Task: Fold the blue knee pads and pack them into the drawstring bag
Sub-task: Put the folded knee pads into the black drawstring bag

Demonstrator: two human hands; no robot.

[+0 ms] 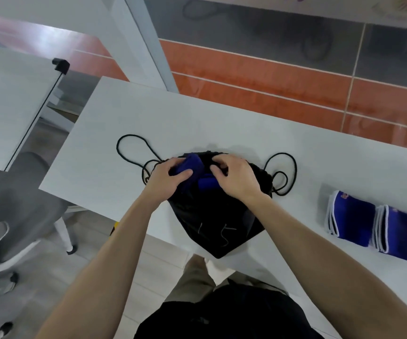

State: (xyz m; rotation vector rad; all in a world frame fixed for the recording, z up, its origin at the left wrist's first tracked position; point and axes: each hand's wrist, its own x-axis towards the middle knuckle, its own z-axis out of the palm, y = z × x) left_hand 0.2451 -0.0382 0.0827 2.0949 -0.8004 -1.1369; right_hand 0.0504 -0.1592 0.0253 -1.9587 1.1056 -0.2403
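At centre the left hand (pixel 167 178) grips a dark-blue knee pad (pixel 187 163) at the mouth of the black drawstring bag (pixel 212 221), which the right hand (pixel 234 176) pinches; lower right, the white-edged folded pads (pixel 351 216) bear unreadable marks.

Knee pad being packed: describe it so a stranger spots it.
On the white table lies a black drawstring bag. At its mouth, the blue knee pad sits between the left hand and right hand; the two folded pads further right lie untouched.
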